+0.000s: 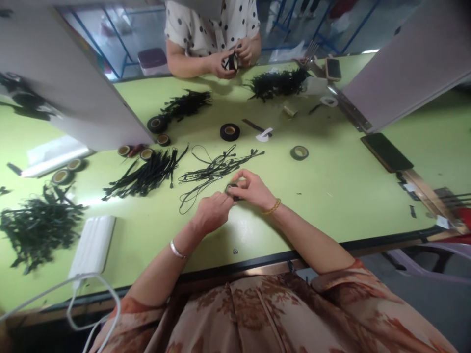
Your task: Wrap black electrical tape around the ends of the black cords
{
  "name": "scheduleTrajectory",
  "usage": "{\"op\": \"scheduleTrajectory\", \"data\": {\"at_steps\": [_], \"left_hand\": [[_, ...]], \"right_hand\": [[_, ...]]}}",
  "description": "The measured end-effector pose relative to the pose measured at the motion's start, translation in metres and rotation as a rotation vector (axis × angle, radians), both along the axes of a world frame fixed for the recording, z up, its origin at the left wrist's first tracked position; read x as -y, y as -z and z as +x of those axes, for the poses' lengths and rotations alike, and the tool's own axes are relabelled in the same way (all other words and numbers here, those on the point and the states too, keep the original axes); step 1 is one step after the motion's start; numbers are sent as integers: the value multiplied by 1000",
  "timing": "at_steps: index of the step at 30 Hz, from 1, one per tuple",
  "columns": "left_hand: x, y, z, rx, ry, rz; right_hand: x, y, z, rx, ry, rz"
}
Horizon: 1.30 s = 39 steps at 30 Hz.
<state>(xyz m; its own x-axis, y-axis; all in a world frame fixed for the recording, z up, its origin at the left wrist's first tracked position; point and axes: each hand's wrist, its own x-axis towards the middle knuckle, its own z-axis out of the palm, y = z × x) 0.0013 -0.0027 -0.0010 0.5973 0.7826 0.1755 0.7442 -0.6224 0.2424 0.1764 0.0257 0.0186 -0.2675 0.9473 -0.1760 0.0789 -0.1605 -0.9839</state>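
Note:
My right hand (255, 190) is closed around what looks like a small roll of black tape (232, 188), mostly hidden by the fingers. Against it, my left hand (213, 212) is closed with its fingertips pinched together; what lies in them is hidden. Just beyond both hands, a loose bunch of thin black cables (211, 169) with small connectors is spread on the green table (312, 206). To its left lies a denser pile of black cables (147, 174).
Across the table a co-worker's hands (233, 61) hold a black tape roll. Other tape rolls (230, 132) and cable piles (40, 220) lie about. A white power bank (93, 245) with a cord sits at left, a dark phone-like slab (387, 152) at right. Partition panels (91, 73) flank the table.

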Motion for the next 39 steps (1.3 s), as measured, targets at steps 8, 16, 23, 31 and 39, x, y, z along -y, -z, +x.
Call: {"op": "scheduleTrajectory", "data": {"at_steps": [8,16,23,31,39], "left_hand": [[-1,-6,4,174,-204,-258],[-14,-6,2,1130,-508,-982],[-16,-12,-5,1301,-411,-1106],[-12,-6,-5,812,-299,-682],[-6,-7,-3,410,-163,-197]], "right_hand": [[6,-14,9,-167,138,213],[21,-18,0,289,123,663],[13,-5,5,133,-112,497],[0,-3,10,59,-12,113],[-4,-5,11,-102,-87,-11]]}}
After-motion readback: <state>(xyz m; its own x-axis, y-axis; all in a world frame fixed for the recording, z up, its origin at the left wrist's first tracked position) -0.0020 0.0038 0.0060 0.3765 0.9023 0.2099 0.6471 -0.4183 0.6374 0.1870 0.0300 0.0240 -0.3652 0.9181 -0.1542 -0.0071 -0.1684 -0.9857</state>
